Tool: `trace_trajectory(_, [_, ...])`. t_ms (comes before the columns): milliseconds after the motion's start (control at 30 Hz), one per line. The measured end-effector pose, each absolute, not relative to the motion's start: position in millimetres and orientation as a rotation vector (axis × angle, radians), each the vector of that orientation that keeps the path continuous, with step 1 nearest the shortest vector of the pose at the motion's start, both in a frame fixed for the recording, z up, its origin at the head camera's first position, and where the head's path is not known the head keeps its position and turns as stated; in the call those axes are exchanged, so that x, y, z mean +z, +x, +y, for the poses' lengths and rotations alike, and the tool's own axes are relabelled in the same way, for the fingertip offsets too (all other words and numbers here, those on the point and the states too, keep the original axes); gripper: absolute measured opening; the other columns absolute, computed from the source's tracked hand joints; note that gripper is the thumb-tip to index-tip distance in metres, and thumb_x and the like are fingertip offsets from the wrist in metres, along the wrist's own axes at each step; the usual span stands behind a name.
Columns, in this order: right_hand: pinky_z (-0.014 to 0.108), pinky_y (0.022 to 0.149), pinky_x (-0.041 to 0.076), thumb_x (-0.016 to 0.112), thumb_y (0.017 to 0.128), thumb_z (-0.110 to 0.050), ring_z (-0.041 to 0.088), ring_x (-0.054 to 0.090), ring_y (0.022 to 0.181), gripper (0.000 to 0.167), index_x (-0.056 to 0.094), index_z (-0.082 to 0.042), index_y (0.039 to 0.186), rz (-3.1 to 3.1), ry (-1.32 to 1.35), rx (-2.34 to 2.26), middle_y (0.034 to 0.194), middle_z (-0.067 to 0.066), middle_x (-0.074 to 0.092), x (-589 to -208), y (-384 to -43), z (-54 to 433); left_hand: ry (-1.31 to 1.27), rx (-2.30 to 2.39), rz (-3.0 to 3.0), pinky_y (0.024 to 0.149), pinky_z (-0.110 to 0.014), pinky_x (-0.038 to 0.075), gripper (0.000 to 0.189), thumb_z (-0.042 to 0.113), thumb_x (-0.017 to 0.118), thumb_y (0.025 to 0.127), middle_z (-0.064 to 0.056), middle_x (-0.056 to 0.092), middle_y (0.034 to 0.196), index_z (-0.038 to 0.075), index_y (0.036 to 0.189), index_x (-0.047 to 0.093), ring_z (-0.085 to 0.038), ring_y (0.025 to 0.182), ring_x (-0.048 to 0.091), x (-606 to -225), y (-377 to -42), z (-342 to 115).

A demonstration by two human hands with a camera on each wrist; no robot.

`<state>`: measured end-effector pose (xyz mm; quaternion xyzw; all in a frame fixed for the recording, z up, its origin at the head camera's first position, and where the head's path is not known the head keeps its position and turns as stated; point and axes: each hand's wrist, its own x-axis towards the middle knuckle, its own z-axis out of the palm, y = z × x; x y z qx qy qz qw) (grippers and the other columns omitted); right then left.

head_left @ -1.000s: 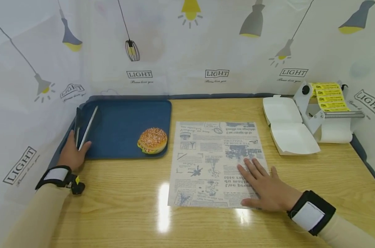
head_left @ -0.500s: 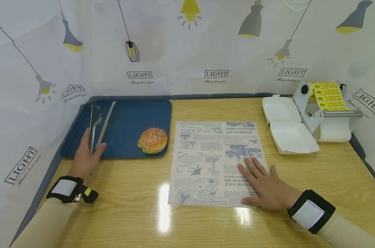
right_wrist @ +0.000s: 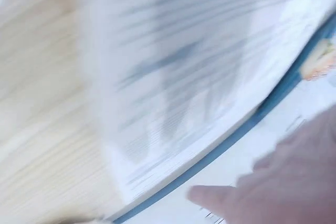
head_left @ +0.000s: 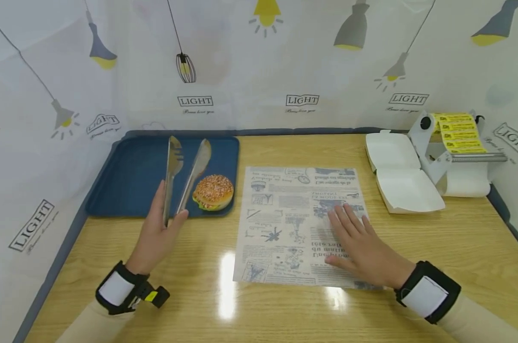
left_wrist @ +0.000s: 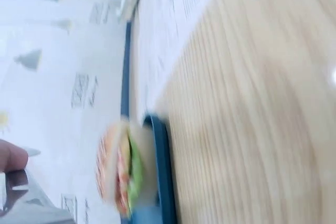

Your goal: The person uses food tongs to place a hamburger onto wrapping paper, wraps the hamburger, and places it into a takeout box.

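In the head view my left hand [head_left: 158, 240] holds metal tongs [head_left: 170, 186] between thumb and fingers, their two arms spread apart. The tongs' tips reach over the blue tray [head_left: 130, 181], left of a seeded hamburger [head_left: 213, 191] at the tray's right end. The hamburger [left_wrist: 122, 166] shows its lettuce edge in the left wrist view, apart from the tongs. My right hand [head_left: 368, 250] lies with straight fingers on the right part of a newspaper-print sheet of paper [head_left: 280, 224]. The right wrist view is blurred.
An opened white takeaway box [head_left: 406, 188] stands right of the paper. Behind it is a label dispenser [head_left: 452, 152] with yellow stickers. A printed wall covering [head_left: 250, 62] closes off the back of the wooden table [head_left: 190, 305].
My left hand has carried the tongs rightward from the tray's left edge toward the hamburger. The right hand stays on the paper, shifted slightly upward.
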<state>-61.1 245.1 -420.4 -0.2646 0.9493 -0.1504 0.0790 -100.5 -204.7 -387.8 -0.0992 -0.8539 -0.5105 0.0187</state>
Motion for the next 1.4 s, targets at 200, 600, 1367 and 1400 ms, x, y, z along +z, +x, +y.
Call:
trace_trajectory(200, [0.054, 0.124, 0.007, 0.058, 0.104, -0.039, 0.03, -0.007, 0.156, 0.094, -0.01, -0.009, 0.162, 2.759, -0.869, -0.732, 0.17, 0.009, -0.012, -405.7, -63.9, 207.3, -0.366, -1.714, -2.603, 0.121, -0.062, 0.006, 0.082, 0.021, 0.053, 0.108, -0.012, -0.005, 0.17, 0.014, 0.163, -0.007, -0.029, 0.155, -0.003, -385.5, -86.8, -148.5])
trace_trajectory(600, [0.043, 0.124, 0.012, 0.056, 0.106, -0.03, 0.027, -0.001, 0.156, 0.09, -0.012, -0.015, 0.163, 2.575, -1.084, -1.09, 0.17, 0.006, -0.012, -399.0, -60.1, 153.9, -0.384, -1.859, -2.595, 0.123, -0.055, 0.013, 0.084, 0.019, 0.056, 0.106, -0.008, -0.002, 0.17, 0.013, 0.163, -0.005, -0.021, 0.155, 0.002, -397.3, -66.9, -68.7])
trace_trajectory(1367, [0.04, 0.117, 0.033, 0.062, 0.101, -0.006, 0.031, 0.017, 0.154, 0.094, -0.008, -0.013, 0.164, 2.538, -0.944, -1.493, 0.171, 0.011, -0.006, -409.0, -63.6, 162.7, -0.789, -2.288, -2.564, 0.123, -0.048, 0.009, 0.086, -0.013, 0.033, 0.096, 0.003, -0.005, 0.168, 0.024, 0.16, -0.011, -0.009, 0.154, 0.002, -399.2, -34.5, -44.7])
trace_trajectory(1400, [0.04, 0.115, 0.036, 0.064, 0.099, -0.003, 0.033, 0.018, 0.153, 0.096, -0.006, -0.01, 0.163, 2.56, -0.977, -1.496, 0.171, 0.013, -0.004, -410.0, -64.4, 162.8, -0.791, -2.288, -2.566, 0.123, -0.049, 0.009, 0.086, -0.013, 0.033, 0.095, 0.003, -0.004, 0.168, 0.024, 0.16, -0.01, -0.009, 0.153, 0.003, -399.0, -33.1, -44.6])
